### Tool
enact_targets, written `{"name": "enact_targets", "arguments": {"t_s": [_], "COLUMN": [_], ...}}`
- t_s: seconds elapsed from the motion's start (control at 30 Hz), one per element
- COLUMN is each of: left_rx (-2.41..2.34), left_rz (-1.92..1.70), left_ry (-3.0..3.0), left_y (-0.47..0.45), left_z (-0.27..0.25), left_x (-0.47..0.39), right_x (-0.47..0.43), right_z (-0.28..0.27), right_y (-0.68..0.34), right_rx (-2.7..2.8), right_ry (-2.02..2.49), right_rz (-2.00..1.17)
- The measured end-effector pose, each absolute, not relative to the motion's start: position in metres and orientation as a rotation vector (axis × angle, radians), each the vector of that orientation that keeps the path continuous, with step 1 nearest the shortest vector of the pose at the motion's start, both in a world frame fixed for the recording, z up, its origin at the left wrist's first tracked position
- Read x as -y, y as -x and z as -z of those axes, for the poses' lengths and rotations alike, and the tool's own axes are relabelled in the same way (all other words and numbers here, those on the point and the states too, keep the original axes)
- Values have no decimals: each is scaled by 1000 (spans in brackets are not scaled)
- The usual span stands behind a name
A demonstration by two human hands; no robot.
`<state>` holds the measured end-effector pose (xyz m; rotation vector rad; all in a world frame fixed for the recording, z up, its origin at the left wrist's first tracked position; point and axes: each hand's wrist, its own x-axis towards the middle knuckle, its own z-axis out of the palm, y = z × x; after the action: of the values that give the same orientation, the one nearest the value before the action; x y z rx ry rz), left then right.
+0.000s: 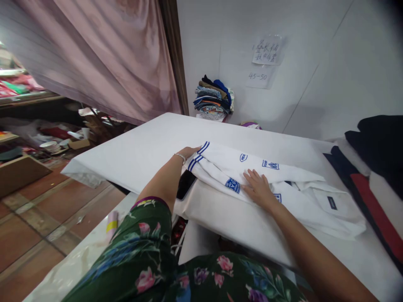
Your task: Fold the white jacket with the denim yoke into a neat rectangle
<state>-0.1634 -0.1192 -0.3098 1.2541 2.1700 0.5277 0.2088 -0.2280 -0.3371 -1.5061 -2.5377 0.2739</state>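
Note:
A white garment (220, 159) with blue printed patches lies folded lengthwise across the table; a dark neck label shows at its right end. At its left end, near the blue-striped edges, my left hand (189, 152) grips the fabric, its fingertips partly hidden by the cloth. My right hand (258, 188) rests palm down on the middle of the garment, fingers apart, beside a round blue patch (233, 185). A dark phone-like object (186, 183) sits at the table edge beside my left forearm, partly covered.
The white-covered table (151, 138) meets a wall with handwritten paper signs (267, 51). A pile of folded clothes (213, 98) stands at the back; dark, red and grey garments (365, 193) lie on the right. A pink curtain (126, 54) hangs at the left.

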Motion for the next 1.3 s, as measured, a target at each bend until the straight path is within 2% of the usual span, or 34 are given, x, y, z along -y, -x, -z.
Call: {"name": "enact_targets", "arguments": {"t_s": [0.3, 0.6, 0.73, 0.83, 0.9, 1.0, 1.1, 1.3], "left_rx": [-1890, -2155, -2067, -1850, -1819, -1862, -1956, -2272], "left_rz": [-520, -682, -766, -598, -451, -374, -459, -562], "left_ry": [-1241, -1377, -1832, -2302, -2376, -2300, -2095, -1624], "left_y": [177, 170, 163, 157, 153, 149, 150, 162], "left_z": [304, 308, 303, 304, 307, 310, 312, 311], "left_x": [171, 184, 198, 207, 209, 210, 209, 181], "right_x": [262, 272, 277, 278, 276, 275, 277, 271], "right_z": [355, 366, 370, 376, 380, 385, 384, 356], "right_y": [-207, -228, -257, -275, -280, -283, -283, -263], "right_rx": [2655, 2592, 2406, 2368, 2400, 2437, 2403, 2278], "right_ry": [1234, 1187, 1229, 1258, 1235, 1168, 1091, 1047], "right_rz": [-279, -239, -166, -134, -125, -103, -77, -77]}}
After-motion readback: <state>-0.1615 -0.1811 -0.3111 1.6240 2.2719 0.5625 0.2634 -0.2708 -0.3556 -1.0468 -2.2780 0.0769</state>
